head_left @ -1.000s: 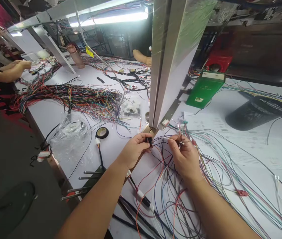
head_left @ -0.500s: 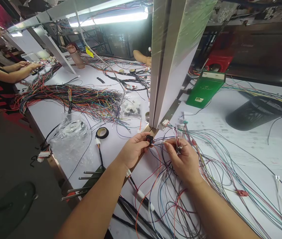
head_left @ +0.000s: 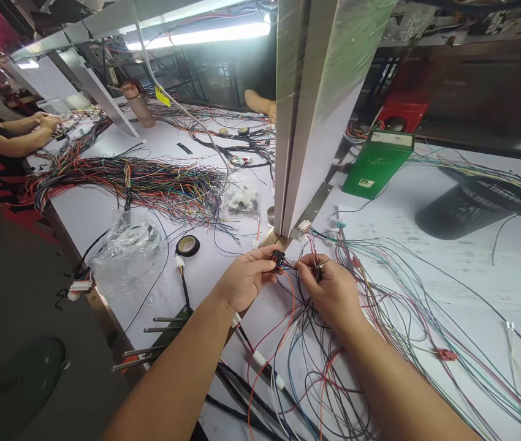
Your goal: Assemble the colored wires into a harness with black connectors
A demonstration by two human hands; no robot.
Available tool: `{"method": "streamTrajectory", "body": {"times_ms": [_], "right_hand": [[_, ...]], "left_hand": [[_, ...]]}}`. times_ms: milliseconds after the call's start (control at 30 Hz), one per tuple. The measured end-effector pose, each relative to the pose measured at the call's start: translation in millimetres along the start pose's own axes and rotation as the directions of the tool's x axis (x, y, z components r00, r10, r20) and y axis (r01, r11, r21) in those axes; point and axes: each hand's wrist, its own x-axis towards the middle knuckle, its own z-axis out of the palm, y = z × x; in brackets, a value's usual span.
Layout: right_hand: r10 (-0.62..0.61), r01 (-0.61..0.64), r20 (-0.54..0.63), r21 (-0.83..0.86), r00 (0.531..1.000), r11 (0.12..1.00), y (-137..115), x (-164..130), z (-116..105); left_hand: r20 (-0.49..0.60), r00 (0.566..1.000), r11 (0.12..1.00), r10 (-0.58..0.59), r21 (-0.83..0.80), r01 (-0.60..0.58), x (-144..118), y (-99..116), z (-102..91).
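Note:
A small black connector (head_left: 279, 260) is pinched between the thumb and fingers of my left hand (head_left: 247, 275). Thin wires run out of its right side toward my right hand (head_left: 329, 283), whose closed fingers grip several wires (head_left: 314, 251) with bare terminal ends sticking up. The fingertips of the two hands are a short gap apart. Below them, loose coloured wires (head_left: 306, 355) spread over the white tabletop. Part of the connector lies hidden under my left fingers.
A metal post (head_left: 295, 141) rises just beyond my hands. Black tape (head_left: 187, 245), a plastic bag (head_left: 129, 260) and a big wire bundle (head_left: 136, 180) lie left. Right are a green box (head_left: 375, 165), a mesh pen holder (head_left: 472, 208) and printed sheets (head_left: 463, 275). Co-workers' arms (head_left: 16, 138) show beyond.
My right hand has moved left, closer to the connector, bringing its wires along. My left hand keeps hold of the connector, which has turned slightly.

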Motion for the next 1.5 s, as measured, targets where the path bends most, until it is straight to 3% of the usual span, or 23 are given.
{"method": "streamTrajectory", "body": {"times_ms": [133,267,467,733,1033,1233,1367,1500], "right_hand": [[-0.016,0.016,-0.014,-0.022,1.000,1.000,0,0,1],[-0.116,0.114,-0.025,-0.067,0.993,0.991,2,-2,1],[-0.291,0.269,-0.105,-0.186,0.951,0.945,7,-2,4],[-0.419,0.382,-0.107,-0.256,0.902,0.888,8,-3,6],[-0.364,0.357,0.007,-0.212,0.931,0.910,8,-4,8],[-0.247,0.258,0.097,-0.111,0.964,0.960,10,-3,8],[-0.246,0.252,0.214,0.002,0.945,0.968,10,-2,6],[-0.286,0.287,0.237,0.031,0.928,0.957,9,-1,6]], "left_hand": [[-0.033,0.999,1.000,0.012,0.003,-0.012,1,-1,0.6],[-0.054,0.997,0.998,0.051,0.040,-0.049,-1,-1,2.4],[-0.080,0.996,0.995,0.041,0.094,-0.034,-1,-2,3.5],[-0.095,0.995,0.995,0.023,0.099,-0.014,0,-2,3.9],[-0.029,0.999,0.985,0.028,0.171,-0.023,0,-9,0.8],[-0.021,0.998,0.980,0.056,0.195,-0.051,0,-10,2.4],[-0.041,0.996,0.987,0.082,0.138,-0.076,1,-9,0.9],[-0.049,0.994,0.985,0.100,0.144,-0.092,1,-6,1.5]]}}
